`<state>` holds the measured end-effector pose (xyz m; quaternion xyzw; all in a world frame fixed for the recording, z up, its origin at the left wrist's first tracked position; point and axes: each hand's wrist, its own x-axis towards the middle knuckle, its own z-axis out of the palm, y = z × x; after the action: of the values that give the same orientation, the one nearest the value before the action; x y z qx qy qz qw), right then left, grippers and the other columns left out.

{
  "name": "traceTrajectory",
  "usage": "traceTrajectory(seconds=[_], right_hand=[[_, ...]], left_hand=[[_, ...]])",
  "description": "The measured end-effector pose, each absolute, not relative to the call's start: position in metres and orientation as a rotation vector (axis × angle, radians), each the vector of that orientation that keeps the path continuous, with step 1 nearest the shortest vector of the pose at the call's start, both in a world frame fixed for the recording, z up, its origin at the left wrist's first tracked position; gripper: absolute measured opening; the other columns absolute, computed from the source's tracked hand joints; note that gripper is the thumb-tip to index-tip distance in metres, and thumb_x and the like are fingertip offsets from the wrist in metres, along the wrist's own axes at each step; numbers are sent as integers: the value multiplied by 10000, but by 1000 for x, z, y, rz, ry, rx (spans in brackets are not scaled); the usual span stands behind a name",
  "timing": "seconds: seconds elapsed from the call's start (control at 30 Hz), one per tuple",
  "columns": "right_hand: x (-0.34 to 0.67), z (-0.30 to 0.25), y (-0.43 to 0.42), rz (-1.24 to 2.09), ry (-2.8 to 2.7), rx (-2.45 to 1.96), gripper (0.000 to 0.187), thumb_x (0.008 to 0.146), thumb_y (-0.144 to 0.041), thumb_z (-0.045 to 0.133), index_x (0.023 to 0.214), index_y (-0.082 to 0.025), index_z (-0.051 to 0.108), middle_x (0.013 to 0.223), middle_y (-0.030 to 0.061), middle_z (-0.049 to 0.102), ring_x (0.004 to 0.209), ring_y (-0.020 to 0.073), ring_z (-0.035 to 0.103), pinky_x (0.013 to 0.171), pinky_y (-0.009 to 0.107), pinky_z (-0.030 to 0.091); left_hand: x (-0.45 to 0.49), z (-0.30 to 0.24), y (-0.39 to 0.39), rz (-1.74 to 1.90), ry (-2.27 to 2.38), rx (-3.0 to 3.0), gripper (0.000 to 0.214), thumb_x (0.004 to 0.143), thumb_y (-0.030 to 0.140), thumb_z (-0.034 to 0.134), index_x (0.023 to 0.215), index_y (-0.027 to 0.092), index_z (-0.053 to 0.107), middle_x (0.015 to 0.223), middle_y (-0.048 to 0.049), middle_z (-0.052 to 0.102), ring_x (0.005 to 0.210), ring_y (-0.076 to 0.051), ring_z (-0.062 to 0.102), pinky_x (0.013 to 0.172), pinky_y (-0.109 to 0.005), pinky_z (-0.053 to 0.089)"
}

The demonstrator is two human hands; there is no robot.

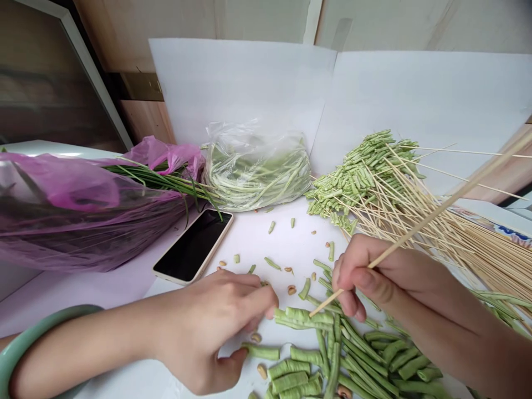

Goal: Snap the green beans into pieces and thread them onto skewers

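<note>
My right hand [384,282] is shut on a long bamboo skewer [419,227], and the skewer's pointed end reaches down to a cut green long bean [303,317]. My left hand [216,327] hangs just left of that bean, with fingers and thumb apart and nothing visibly held. A heap of cut long bean pieces [344,354] lies under both hands. A jade bangle [29,343] circles my left wrist. Behind my right hand, threaded bean pieces on skewers [361,172] are piled up.
A bundle of bare skewers [474,260] lies at right. Further back are a clear bag of beans [255,172], a purple bag [83,205] with green chives [158,180], and a phone [193,246]. Small bean bits and seeds dot the white surface [266,244].
</note>
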<state>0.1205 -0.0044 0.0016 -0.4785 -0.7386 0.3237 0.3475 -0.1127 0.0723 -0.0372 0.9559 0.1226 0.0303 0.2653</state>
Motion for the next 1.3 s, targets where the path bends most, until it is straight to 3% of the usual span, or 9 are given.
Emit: traceTrajectory(seconds=[0.27,0.5,0.67,0.8,1.03,1.3], right_hand=[[118,-4,-12,725,-2029,-1239,344,994,-375,349,731,-264,541,644,-50,563,571,93,558,526,200,428],[112,-7,-8,773,-2015,-1250,351,1005,-365,340,735,-237,523,648,-33,558,581,96,557,553,202,433],[115,-17,2,857,-2026,-1239,367,1011,-384,320,755,-219,527,671,-17,559,624,101,575,607,219,457],[113,-21,3,860,-2044,-1241,388,1005,-399,311,735,-221,525,665,2,564,615,133,573,598,263,465],[103,-28,2,702,-2004,-1287,340,889,-510,519,690,-241,579,584,13,542,561,184,541,518,290,469],[108,-29,0,722,-2088,-1267,303,950,-420,424,729,-251,545,612,-7,562,528,151,536,494,258,442]], left_hand=[[-115,-44,83,100,44,2775,289,648,124,623,672,222,351,689,-8,520,689,-181,477,617,-289,400],[-110,-50,81,261,156,2601,224,780,112,564,661,206,398,653,-3,515,673,-159,467,645,-265,395],[-108,-52,82,289,265,2534,102,771,79,571,772,176,540,709,-7,562,708,-152,499,644,-236,394],[-109,-54,82,289,246,2538,103,769,72,590,783,169,559,707,-8,570,710,-151,499,652,-235,391],[-111,-57,85,297,170,2527,104,762,83,578,809,175,584,704,-19,574,707,-163,503,675,-257,410],[-112,-56,87,295,186,2558,221,708,153,678,914,177,603,790,-31,585,734,-171,521,650,-262,411]])
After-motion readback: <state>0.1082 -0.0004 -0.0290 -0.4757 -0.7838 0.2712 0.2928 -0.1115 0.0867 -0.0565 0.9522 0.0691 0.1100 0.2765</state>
